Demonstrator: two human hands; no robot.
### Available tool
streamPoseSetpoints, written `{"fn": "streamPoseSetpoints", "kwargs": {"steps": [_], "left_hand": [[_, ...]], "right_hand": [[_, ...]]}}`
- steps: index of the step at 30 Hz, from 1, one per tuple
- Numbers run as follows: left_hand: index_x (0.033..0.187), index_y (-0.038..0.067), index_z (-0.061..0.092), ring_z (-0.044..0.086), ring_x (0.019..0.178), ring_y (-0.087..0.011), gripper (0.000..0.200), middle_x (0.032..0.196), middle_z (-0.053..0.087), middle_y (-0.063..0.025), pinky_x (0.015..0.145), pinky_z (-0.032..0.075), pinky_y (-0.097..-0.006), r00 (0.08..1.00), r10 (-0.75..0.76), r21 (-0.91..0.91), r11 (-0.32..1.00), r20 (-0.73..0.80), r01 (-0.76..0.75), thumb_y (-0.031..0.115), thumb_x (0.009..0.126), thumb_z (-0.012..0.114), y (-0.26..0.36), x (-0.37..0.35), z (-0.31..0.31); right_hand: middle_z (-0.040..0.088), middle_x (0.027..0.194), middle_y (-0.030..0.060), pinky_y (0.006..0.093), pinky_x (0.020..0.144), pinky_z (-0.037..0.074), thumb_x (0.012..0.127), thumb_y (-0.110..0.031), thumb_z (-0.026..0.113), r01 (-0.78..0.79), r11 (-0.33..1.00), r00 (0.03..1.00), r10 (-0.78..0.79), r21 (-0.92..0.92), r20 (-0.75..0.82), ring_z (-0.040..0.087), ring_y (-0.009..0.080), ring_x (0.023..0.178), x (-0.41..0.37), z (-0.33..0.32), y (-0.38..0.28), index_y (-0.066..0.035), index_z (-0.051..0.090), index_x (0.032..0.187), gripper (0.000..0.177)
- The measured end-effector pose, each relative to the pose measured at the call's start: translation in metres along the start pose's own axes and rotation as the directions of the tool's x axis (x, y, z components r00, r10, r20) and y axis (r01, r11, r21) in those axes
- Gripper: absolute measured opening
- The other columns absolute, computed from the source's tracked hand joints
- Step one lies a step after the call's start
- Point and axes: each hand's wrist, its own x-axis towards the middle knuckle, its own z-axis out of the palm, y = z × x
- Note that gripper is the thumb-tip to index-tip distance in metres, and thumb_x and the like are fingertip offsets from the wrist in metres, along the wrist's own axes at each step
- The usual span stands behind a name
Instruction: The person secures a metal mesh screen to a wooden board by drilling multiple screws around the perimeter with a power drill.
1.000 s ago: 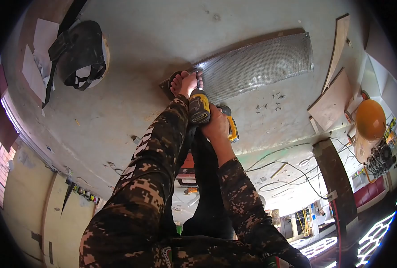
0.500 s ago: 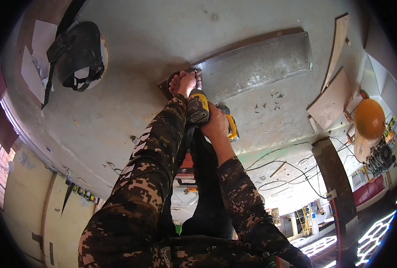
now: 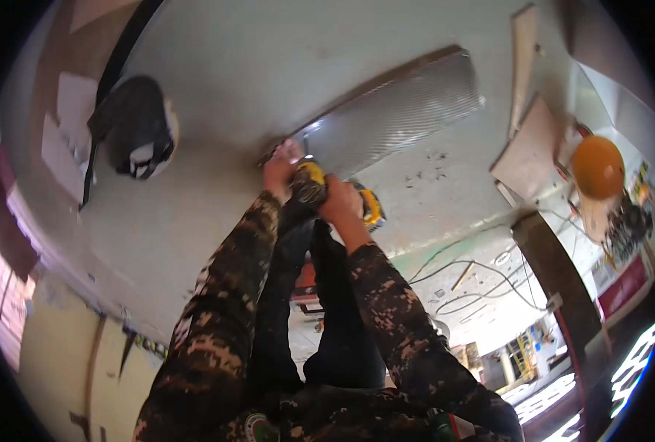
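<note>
My right hand (image 3: 336,202) grips a yellow and black cordless drill (image 3: 309,180), whose tip points at the near end of a long perforated metal sheet (image 3: 397,110). This sheet lies on a grey work surface (image 3: 253,66) over a brown strip. My left hand (image 3: 279,166) rests on that same end of the sheet, just left of the drill's tip, and holds it down. Both arms are in camouflage sleeves. The frame is blurred, so the drill's tip and the fingers are hard to make out.
A dark helmet with straps (image 3: 137,125) lies at the left on the surface, with papers (image 3: 69,136) beyond it. Wooden boards (image 3: 523,140) and an orange helmet (image 3: 598,168) are at the right. Small screws (image 3: 434,169) lie near the sheet. Cables (image 3: 475,276) run below.
The view has swung and blurred, so everything sits differently in the frame. Both hands and the drill stay at the sheet's end, shifted slightly left and down in the picture.
</note>
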Motion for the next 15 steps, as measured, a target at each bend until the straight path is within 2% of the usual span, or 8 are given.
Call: {"fn": "streamPoseSetpoints", "kwargs": {"steps": [1,2,4,5,7,12,14,15], "left_hand": [[0.101,-0.005,0.067,0.069,0.077,-0.0266,0.038,0.090,0.070,-0.0141,0.068,0.054,-0.0419,0.999,0.030,-0.021,0.999,0.031,-0.029,0.030,0.101,0.052,0.060,-0.028,-0.038],[0.106,-0.005,0.066,0.066,0.081,-0.0184,0.039,0.092,0.067,-0.0079,0.072,0.053,-0.0377,0.883,-0.456,-0.114,0.877,0.113,0.467,0.028,0.105,0.045,0.142,-0.027,-0.045],[0.105,-0.003,0.065,0.066,0.088,-0.0174,0.036,0.098,0.066,-0.0080,0.077,0.052,-0.0335,0.868,-0.490,-0.447,0.762,0.074,0.468,0.024,0.107,0.042,0.110,-0.033,-0.036],[0.105,-0.003,0.065,0.066,0.088,-0.0174,0.036,0.098,0.066,-0.0080,0.077,0.052,-0.0335,0.875,-0.476,-0.448,0.766,0.089,0.462,0.024,0.107,0.042,0.125,-0.036,-0.034],[0.103,-0.001,0.065,0.065,0.092,-0.0167,0.034,0.100,0.066,-0.0079,0.081,0.051,-0.0318,0.832,-0.552,-0.528,0.726,-0.063,0.441,0.021,0.107,0.039,0.156,-0.050,-0.035],[0.104,-0.003,0.062,0.064,0.090,-0.0174,0.034,0.101,0.066,-0.0092,0.082,0.050,-0.0316,0.829,-0.512,-0.544,0.772,-0.225,0.329,0.020,0.108,0.038,0.170,-0.060,-0.023],[0.105,-0.005,0.063,0.064,0.092,-0.0178,0.034,0.102,0.067,-0.0111,0.082,0.049,-0.0313,0.823,-0.457,-0.333,0.875,-0.336,0.351,0.021,0.106,0.041,0.178,-0.062,-0.021],[0.105,-0.005,0.063,0.064,0.092,-0.0178,0.034,0.102,0.067,-0.0111,0.082,0.049,-0.0313,0.823,-0.459,-0.332,0.875,-0.336,0.353,0.021,0.106,0.041,0.181,-0.063,-0.020]], "right_hand": [[0.072,0.107,0.0185,0.0471,0.091,0.054,0.073,-0.029,0.081,-0.002,1.000,1.000,0.002,-0.010,0.018,0.068,0.0374,0.104,0.001,-0.006,-0.001,-0.014,0.063,0.118,0.051],[0.072,0.107,0.0185,0.0471,0.091,0.054,0.073,-0.029,0.081,-0.028,1.000,1.000,0.028,-0.006,-0.014,0.068,0.0374,0.104,0.003,-0.009,-0.002,-0.014,0.063,0.118,0.051],[0.072,0.108,0.0175,0.0457,0.092,0.054,0.073,-0.033,0.082,-0.015,0.999,0.998,0.013,0.032,0.054,0.068,0.0356,0.105,0.004,-0.006,-0.002,-0.013,0.064,0.117,0.052],[0.072,0.108,0.0175,0.0457,0.092,0.054,0.073,-0.033,0.082,-0.025,0.999,0.999,0.023,0.035,0.035,0.068,0.0356,0.105,0.007,-0.008,-0.004,-0.013,0.064,0.117,0.052],[0.072,0.108,0.0174,0.0452,0.091,0.054,0.073,-0.035,0.081,-0.026,0.998,0.999,0.024,0.053,0.045,0.069,0.0342,0.105,0.006,-0.007,-0.005,-0.012,0.065,0.114,0.050],[0.072,0.106,0.0181,0.0448,0.090,0.055,0.075,-0.038,0.079,-0.020,0.996,0.998,0.015,0.086,0.054,0.069,0.0340,0.104,0.006,-0.008,-0.007,-0.010,0.065,0.110,0.046],[0.072,0.106,0.0189,0.0449,0.091,0.055,0.076,-0.037,0.078,-0.018,0.998,0.999,0.015,0.058,0.049,0.070,0.0347,0.103,0.009,-0.005,-0.006,-0.009,0.064,0.111,0.047],[0.072,0.106,0.0189,0.0449,0.091,0.055,0.076,-0.037,0.078,-0.019,0.998,0.999,0.016,0.058,0.050,0.070,0.0347,0.103,0.009,-0.003,-0.004,-0.009,0.064,0.111,0.047]]}}
